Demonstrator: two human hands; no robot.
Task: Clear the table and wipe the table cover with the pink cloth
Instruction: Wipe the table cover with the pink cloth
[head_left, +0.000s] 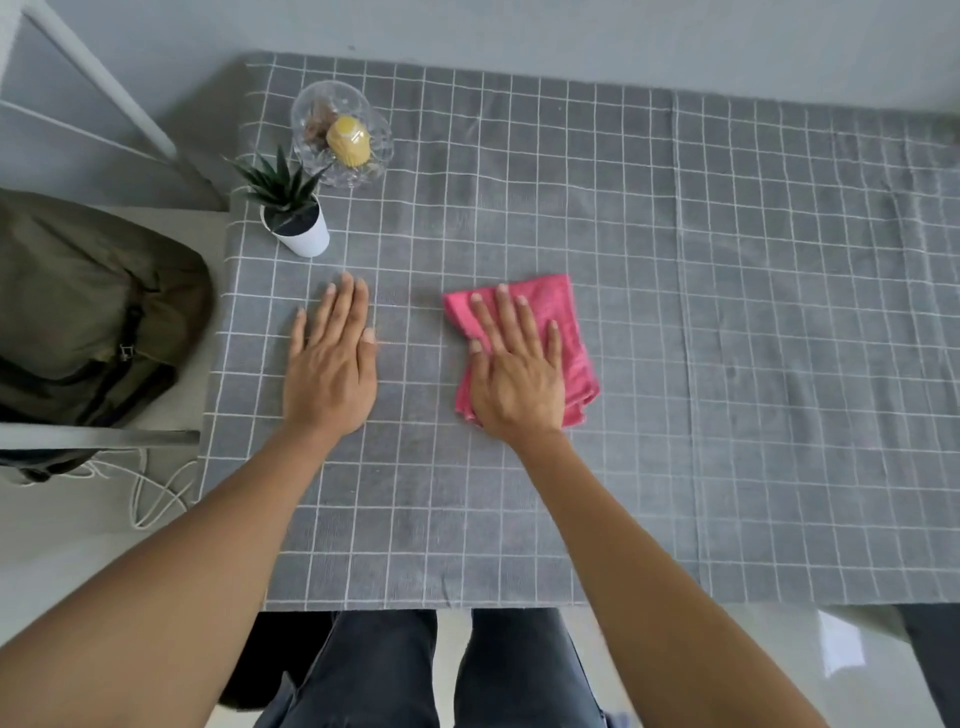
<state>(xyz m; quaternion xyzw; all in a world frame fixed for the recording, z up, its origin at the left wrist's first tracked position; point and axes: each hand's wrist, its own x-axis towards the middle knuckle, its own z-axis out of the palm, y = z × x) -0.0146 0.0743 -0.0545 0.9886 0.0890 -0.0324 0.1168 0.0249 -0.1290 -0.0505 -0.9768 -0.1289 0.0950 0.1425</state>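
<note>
- Pressing flat on one folded pink microfibre cloth: right hand, palm down, fingers spread apart on top of it, not clamped.
- Left hand also flat, palm down on bare cover, fingers straight and nearly together, thumb out to the side; holding nothing.
- Two hands total, two bare forearms, hands apart from each other, cloth at 3 o'clock of left hand.
- One grey table cover with white grid lines, fabric, spread over table; cloth sits near its centre, slightly toward near edge.
- One small spiky green plant in white round pot, upright, at 11 o'clock of left hand, near cover's left edge.
- One clear cut-glass bowl, at 12 o'clock of plant, just beside it; inside one yellow cupcake-like item plus brownish bits, can't tell what.
- One olive-green backpack on a seat at 9 o'clock, off the table.
- One white cord on floor at 8 o'clock.
- Two legs in dark trousers at 6 o'clock.
</note>
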